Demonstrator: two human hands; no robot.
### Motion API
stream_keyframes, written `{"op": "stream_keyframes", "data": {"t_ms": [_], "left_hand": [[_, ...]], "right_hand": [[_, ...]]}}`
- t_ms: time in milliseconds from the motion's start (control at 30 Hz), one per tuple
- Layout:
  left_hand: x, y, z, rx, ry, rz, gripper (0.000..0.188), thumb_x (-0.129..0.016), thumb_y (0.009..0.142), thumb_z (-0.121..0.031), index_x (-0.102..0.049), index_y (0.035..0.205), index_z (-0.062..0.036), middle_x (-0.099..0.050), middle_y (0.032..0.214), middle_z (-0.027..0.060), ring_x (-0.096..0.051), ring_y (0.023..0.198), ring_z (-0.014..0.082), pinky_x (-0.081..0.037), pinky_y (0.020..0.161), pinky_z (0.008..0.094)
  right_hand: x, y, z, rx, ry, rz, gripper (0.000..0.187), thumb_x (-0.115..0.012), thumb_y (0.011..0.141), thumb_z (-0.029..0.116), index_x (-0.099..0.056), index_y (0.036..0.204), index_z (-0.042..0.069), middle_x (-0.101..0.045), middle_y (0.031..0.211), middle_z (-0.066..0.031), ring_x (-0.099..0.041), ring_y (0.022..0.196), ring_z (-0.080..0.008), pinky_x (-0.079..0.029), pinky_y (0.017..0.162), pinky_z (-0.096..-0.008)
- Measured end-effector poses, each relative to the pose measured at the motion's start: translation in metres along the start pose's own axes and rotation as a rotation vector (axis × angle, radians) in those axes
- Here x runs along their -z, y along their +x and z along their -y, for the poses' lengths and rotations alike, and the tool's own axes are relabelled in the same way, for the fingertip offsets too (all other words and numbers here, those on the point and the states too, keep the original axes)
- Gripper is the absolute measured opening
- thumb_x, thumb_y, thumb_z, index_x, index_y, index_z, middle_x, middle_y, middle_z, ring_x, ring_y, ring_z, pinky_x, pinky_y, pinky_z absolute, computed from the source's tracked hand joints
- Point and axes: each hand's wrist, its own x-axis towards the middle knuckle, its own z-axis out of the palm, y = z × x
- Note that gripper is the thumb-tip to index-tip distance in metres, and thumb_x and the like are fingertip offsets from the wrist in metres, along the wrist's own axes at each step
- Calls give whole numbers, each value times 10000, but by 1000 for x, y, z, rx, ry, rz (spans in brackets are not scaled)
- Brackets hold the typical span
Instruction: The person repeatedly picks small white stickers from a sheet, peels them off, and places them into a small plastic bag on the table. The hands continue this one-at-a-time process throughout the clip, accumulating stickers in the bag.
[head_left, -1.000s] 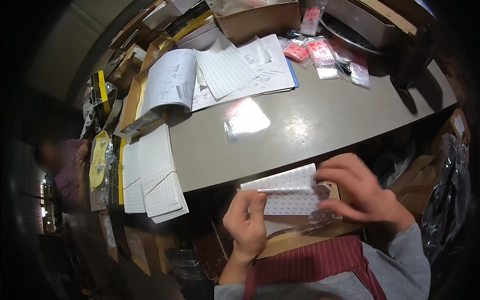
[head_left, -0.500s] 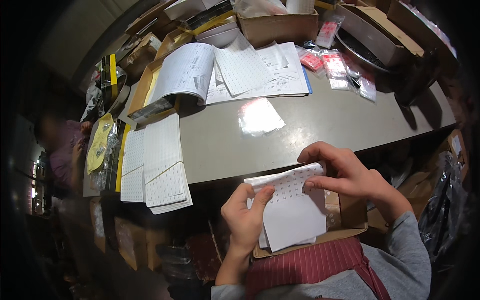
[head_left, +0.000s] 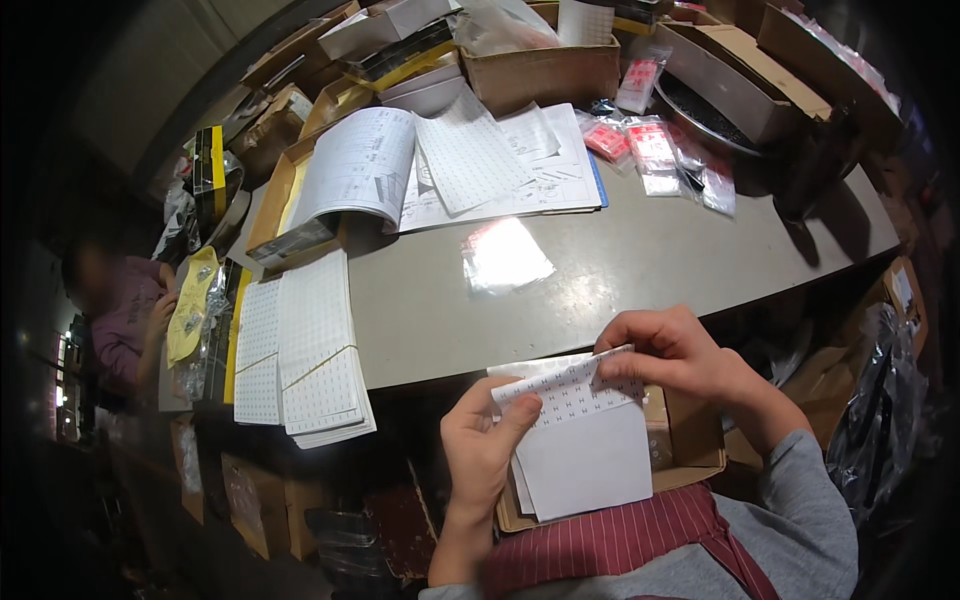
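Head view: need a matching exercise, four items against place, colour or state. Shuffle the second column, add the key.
Column 1
1. left hand
2. right hand
3. banded sheet stacks
4. apron

Column 2
A. on the table, toward the person's left
B. dark red with thin pale stripes
C. thumb and fingers pinching the upper right part of the printed sheet
D. gripping the left side of the printed sheet, thumb on top

Pairs: 1-D, 2-C, 3-A, 4-B
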Motion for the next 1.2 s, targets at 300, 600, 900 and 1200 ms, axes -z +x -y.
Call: {"op": "stream_keyframes", "data": {"t_ms": [300, 600, 900, 1200], "left_hand": [[-1, -6, 4, -108, 173, -79, 222, -777, 957, -166, -720, 968, 48, -696, 850, 24, -590, 800, 69, -472, 732, 224], [5, 2, 6, -231, 335, -120, 180, -767, 959, -128, -717, 962, 45, -692, 851, 7, -565, 786, 57, -461, 722, 215], [18, 12, 16, -277, 461, -99, 180, -764, 955, -111, -721, 998, 59, -705, 870, 15, -579, 800, 61, -473, 730, 217], [31, 30, 14, -202, 294, -171, 231, -792, 932, -137, -691, 898, 67, -679, 740, 34, -511, 712, 50, -465, 623, 244]], "right_hand": [[0, -1, 8, -106, -23, 50, 147, -735, 965, 155, -727, 959, 8, -731, 842, -37, -637, 771, -62, -516, 650, -264], [11, 18, 6, 473, -717, -89, 332, -728, 831, 23, -596, 1136, 38, -634, 1009, -128, -657, 925, -303, -550, 763, -382], [-2, 34, 16, 498, -982, 47, 380, -744, 726, 47, -577, 1067, 41, -563, 987, -126, -614, 938, -329, -552, 772, -408], [2, 51, 19, 662, -981, 251, 366, -743, 753, 60, -625, 1100, 52, -594, 1002, -122, -619, 907, -320, -555, 734, -422]]}}
